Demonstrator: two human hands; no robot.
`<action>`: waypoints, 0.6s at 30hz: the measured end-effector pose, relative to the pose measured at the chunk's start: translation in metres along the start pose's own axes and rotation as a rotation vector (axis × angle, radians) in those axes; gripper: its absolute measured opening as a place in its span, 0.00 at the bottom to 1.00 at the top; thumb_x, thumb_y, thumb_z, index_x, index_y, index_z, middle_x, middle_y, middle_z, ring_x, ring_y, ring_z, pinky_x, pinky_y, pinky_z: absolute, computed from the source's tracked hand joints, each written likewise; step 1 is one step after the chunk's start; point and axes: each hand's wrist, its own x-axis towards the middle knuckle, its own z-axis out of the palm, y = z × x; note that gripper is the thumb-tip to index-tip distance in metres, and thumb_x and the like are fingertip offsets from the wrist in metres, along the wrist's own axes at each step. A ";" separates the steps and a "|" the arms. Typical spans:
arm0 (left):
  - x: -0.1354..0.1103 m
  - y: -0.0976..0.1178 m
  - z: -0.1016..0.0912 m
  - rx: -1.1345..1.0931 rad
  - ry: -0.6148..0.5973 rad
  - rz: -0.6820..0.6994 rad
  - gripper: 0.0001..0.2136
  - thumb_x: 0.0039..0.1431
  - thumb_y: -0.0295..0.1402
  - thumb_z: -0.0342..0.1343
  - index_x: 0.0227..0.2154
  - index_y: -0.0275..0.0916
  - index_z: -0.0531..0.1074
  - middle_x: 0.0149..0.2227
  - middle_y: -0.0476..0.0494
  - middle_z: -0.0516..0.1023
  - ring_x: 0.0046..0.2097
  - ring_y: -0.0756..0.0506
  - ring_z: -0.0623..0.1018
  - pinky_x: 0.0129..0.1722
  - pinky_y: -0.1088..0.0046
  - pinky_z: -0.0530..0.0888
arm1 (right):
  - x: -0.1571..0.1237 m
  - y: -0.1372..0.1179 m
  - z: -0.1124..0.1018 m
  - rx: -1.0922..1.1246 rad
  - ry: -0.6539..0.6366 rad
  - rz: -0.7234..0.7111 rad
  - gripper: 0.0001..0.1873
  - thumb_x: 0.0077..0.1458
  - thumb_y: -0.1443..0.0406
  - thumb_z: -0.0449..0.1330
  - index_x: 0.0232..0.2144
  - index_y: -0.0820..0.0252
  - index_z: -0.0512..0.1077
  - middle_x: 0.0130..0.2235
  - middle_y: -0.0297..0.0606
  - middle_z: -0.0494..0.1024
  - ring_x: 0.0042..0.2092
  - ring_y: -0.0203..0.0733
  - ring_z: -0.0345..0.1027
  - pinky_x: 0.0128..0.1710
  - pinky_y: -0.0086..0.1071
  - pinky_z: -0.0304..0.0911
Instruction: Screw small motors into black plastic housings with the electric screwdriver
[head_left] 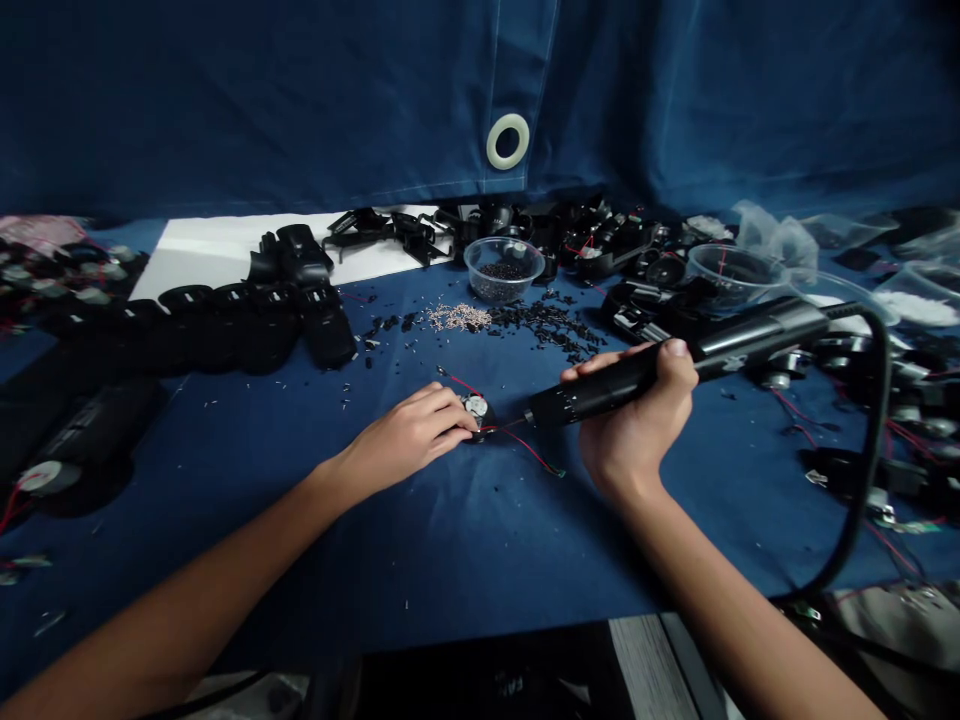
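Observation:
My left hand [420, 432] pinches a small black part with a white round piece, like a small motor [475, 406], low on the blue cloth. Red wires [534, 455] run out from it, one ending at a tiny green piece. In my right hand [637, 420] is a black electric screwdriver [720, 345], tilted, with fingers wrapped round its body. Its thin bit points left at the motor part; whether the tip touches it I cannot tell. My left fingers hide much of the part.
Beyond my hands lie copper-coloured screws [459, 317], loose black bits [551, 322] and a clear tub [503, 270] of small dark pieces. Black housings [255, 325] line the left. Wired parts crowd the right, where the screwdriver's thick cable [874, 440] loops down. A blue curtain [337, 100] hangs behind.

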 end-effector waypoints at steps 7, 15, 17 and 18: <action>0.001 0.002 0.002 0.022 0.020 0.017 0.07 0.64 0.30 0.49 0.39 0.38 0.72 0.38 0.47 0.74 0.43 0.49 0.72 0.49 0.69 0.69 | -0.003 0.003 0.002 -0.019 0.003 -0.008 0.11 0.56 0.58 0.51 0.27 0.58 0.63 0.19 0.30 0.69 0.20 0.38 0.67 0.24 0.35 0.68; 0.003 0.005 0.001 0.010 0.002 -0.006 0.08 0.65 0.30 0.48 0.39 0.38 0.72 0.39 0.46 0.73 0.45 0.49 0.71 0.50 0.70 0.69 | -0.004 0.002 0.002 -0.028 -0.006 0.007 0.10 0.53 0.57 0.52 0.27 0.56 0.64 0.19 0.30 0.69 0.21 0.38 0.67 0.24 0.35 0.69; 0.003 0.005 0.001 0.016 0.001 -0.006 0.08 0.65 0.30 0.48 0.39 0.37 0.72 0.38 0.46 0.73 0.44 0.49 0.71 0.50 0.70 0.68 | -0.004 0.002 0.002 -0.020 -0.001 0.005 0.10 0.53 0.57 0.53 0.26 0.56 0.64 0.19 0.30 0.69 0.21 0.38 0.67 0.23 0.35 0.69; 0.003 0.006 0.001 0.020 0.000 -0.006 0.08 0.65 0.30 0.48 0.38 0.37 0.72 0.38 0.46 0.73 0.44 0.49 0.71 0.50 0.70 0.68 | -0.004 0.002 0.002 -0.019 0.000 0.003 0.10 0.53 0.57 0.53 0.26 0.57 0.64 0.19 0.30 0.69 0.20 0.38 0.66 0.23 0.35 0.69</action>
